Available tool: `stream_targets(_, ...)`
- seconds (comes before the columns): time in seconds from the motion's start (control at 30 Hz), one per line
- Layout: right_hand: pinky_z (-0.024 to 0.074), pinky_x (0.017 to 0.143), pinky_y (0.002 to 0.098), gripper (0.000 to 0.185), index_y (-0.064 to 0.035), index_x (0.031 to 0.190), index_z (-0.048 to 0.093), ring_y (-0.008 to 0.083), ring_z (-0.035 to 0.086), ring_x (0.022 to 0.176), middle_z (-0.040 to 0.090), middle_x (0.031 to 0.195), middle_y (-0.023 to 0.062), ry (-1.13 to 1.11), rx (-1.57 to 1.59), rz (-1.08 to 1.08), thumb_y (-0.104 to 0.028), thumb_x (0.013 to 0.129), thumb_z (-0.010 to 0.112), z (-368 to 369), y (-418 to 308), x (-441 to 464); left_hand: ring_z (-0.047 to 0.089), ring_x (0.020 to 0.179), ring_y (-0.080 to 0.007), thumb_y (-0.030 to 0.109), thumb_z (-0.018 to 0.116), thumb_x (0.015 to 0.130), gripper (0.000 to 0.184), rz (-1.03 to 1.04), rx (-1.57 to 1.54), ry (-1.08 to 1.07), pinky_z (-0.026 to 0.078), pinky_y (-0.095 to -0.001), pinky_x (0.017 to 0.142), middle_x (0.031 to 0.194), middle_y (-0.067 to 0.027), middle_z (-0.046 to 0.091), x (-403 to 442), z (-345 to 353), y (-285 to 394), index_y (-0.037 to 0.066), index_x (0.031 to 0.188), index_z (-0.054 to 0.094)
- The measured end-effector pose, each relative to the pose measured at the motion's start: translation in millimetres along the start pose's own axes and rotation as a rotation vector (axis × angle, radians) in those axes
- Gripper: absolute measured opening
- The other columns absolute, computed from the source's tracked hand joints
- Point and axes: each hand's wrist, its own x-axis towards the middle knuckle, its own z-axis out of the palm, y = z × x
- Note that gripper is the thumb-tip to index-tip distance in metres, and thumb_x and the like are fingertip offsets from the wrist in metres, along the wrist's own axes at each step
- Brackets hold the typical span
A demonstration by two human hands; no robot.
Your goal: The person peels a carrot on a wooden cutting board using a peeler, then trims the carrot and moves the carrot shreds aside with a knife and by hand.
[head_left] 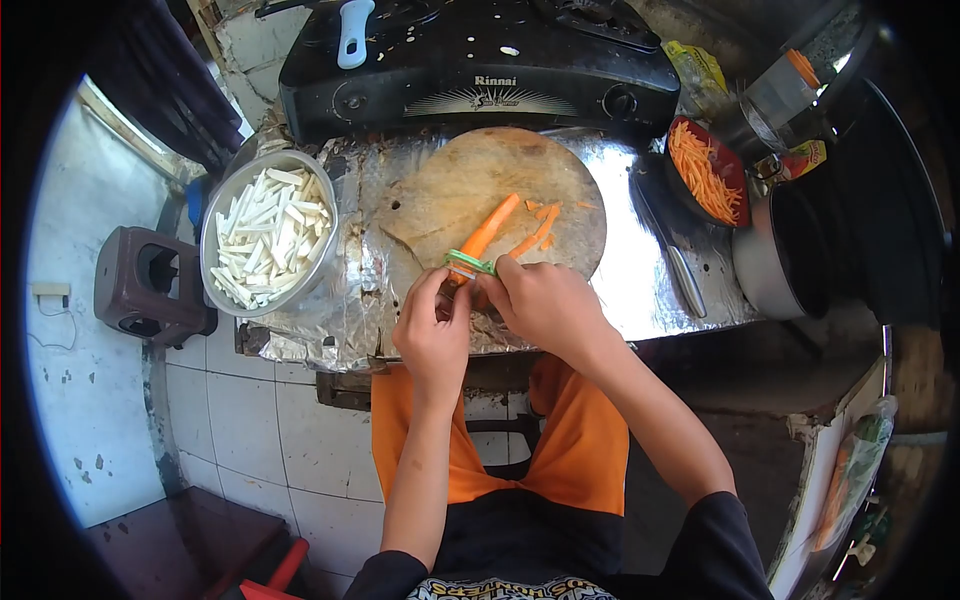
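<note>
- The left hand (435, 330) has its thumb and fingers pinched together around the near end of the carrot (490, 230), whose tip points away over the round board (425, 200).
- The right hand (550, 305) has its thumb and forefinger closed on the green peeler (470, 263), which lies across the carrot just ahead of the left fingertips; the curled fingers underneath I can't make out.
- From where I stand, that's the nick waiting to happen: blade and left fingertips are very near each other, and a slip or a hard pull towards the body could catch skin.
- A damp carrot might roll in so small a pinch, sending the blade off sideways.
- Orange peelings (537, 232) lie beyond the right fingers; a hand sweeping out could scatter them.
- Further right of those fingers, the knife (685, 280) sits near the counter edge, where a careless elbow might knock it down.
</note>
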Motion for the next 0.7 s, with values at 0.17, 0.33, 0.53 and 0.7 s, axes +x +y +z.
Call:
stream_targets(0.17,0.0525,0.052,0.0492,0.039,-0.0020,0.077,0.059,0.0393,0.065,0.055,0.062,0.058,0.0190,0.002,-0.023,0.075,-0.033,0.100,0.053,-0.3,7.0,4.1,0.058,0.052,-0.0062,0.001,0.078,0.082,0.028,-0.036,-0.008,-0.023,0.046,-0.0231,0.050,0.060,-0.0039,0.063,0.5,1.2,2.2,0.002,0.108,0.070)
stream_targets(0.33,0.0529,0.054,0.0507,0.039,-0.0021,0.078,0.061,0.0415,0.065,0.057,0.063,0.061,0.0208,0.016,-0.021,0.126,-0.034,0.099,0.053,1.6,16.1,12.2,0.055,0.049,-0.0047,0.002,0.077,0.084,0.024,-0.047,0.023,-0.075,0.045,-0.0225,0.049,0.056,-0.0031,0.060,2.7,0.2,4.9,0.003,0.106,0.069)
stream_targets(0.53,0.0545,0.061,0.0517,0.040,-0.0008,0.083,0.065,0.0432,0.067,0.065,0.066,0.068,0.0233,-0.007,-0.077,0.301,-0.035,0.099,0.052,-11.4,27.5,30.0,0.054,0.048,-0.0049,0.004,0.076,0.085,0.021,-0.048,0.033,-0.095,0.043,-0.0223,0.048,0.055,-0.0026,0.058,6.8,0.7,7.4,0.004,0.104,0.068)
stream_targets(0.7,0.0557,0.067,0.0519,0.041,-0.0003,0.086,0.065,0.0426,0.069,0.070,0.068,0.074,0.0236,-0.017,-0.131,0.379,-0.035,0.100,0.049,-9.4,34.5,36.4,0.055,0.047,-0.0068,0.005,0.076,0.085,0.020,-0.023,0.061,-0.082,0.043,-0.0235,0.048,0.055,-0.0023,0.057,6.4,-1.7,11.6,0.005,0.103,0.067)
